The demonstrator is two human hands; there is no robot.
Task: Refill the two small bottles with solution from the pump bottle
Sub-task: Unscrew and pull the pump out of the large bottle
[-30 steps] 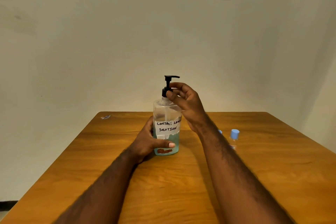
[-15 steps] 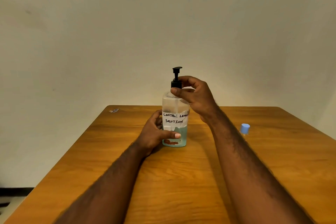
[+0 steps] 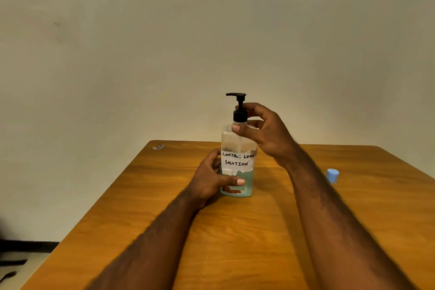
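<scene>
Left hand [image 3: 208,180] around pump bottle [image 3: 237,146], right hand [image 3: 264,130] around its collar [image 3: 240,116].

Both forearms stretched out, left hand [image 3: 211,179] wrapped low round the pump bottle [image 3: 237,160], right hand [image 3: 266,132] pinching its neck.

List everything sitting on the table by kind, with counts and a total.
Pump bottle: 1
Small blue-capped bottle: 1 in view
Small scrap: 1
Total: 3
</scene>
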